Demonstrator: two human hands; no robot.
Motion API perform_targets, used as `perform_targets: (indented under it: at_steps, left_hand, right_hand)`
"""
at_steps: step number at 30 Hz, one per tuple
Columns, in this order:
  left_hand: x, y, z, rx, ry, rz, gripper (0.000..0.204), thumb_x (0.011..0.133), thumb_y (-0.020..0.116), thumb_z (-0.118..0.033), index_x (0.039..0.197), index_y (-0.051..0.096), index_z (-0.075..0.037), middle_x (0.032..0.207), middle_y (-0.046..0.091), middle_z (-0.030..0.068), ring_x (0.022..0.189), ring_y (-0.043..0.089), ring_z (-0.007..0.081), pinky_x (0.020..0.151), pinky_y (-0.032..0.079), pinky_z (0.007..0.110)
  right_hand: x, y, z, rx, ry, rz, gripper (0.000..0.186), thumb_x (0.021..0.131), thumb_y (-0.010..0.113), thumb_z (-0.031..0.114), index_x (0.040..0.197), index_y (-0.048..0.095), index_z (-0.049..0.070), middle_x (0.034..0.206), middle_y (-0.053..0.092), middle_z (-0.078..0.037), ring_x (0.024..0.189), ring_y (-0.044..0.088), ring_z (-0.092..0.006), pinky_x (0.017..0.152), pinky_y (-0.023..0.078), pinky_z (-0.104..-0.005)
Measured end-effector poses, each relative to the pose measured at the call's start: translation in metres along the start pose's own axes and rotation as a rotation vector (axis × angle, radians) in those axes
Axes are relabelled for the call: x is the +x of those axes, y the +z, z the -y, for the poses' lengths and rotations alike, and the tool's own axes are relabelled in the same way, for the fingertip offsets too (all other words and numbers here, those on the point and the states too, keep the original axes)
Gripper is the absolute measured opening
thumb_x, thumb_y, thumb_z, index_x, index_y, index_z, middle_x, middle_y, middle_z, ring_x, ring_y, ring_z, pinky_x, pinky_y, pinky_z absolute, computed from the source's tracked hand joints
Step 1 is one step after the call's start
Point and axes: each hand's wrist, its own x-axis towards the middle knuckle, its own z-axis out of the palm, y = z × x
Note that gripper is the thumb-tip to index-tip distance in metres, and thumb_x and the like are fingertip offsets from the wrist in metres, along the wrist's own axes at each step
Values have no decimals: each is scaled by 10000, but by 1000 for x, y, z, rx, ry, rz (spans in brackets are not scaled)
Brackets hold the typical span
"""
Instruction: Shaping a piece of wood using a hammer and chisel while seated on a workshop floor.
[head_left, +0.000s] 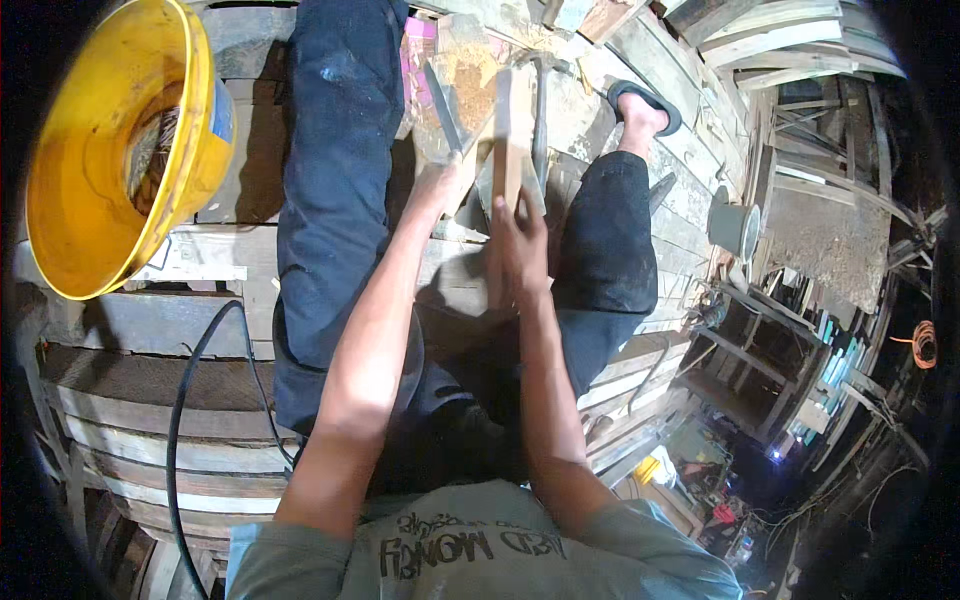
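Observation:
My left hand point(437, 190) is closed round the lower end of a long-bladed knife point(441, 105), its blade pointing away from me. The handle is hidden in my fingers. Beside it my right hand point(522, 240) grips a flat piece of wood point(513, 125), which stands up between the two hands and is slightly blurred. Just right of the wood, a hammer point(541, 110) lies with its head at the far end; its lower part is behind my right hand. Pale shavings and sawdust point(470, 80) cover the boards beyond the knife.
A large yellow bucket point(110, 240) with thin sticks or nails inside stands at left. A black cable point(178, 430) loops below it. My legs lie either side of the work. A round grey container point(735, 230), stacked planks and an orange coil point(925, 344) are at right.

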Motion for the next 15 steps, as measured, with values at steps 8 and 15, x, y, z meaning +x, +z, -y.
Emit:
perform_targets:
  at_steps: [8, 15]
  left_hand:
    - [17, 13, 29, -500, -419, 301, 704, 937, 333, -568, 1220, 525, 48, 1064, 612, 167, 945, 587, 252, 799, 451, 409]
    - [20, 30, 43, -541, -481, 300, 593, 978, 238, -535, 1098, 548, -45, 855, 592, 54, 700, 582, 180, 597, 514, 327]
  right_hand:
    - [-7, 8, -42, 140, 135, 49, 505, 988, 441, 427, 1049, 579, -54, 746, 583, -32, 609, 514, -100, 528, 422, -247]
    - [-1, 13, -68, -403, 50, -164, 670, 977, 358, 530, 930, 591, -96, 655, 577, -162, 541, 539, -187, 514, 438, -340]
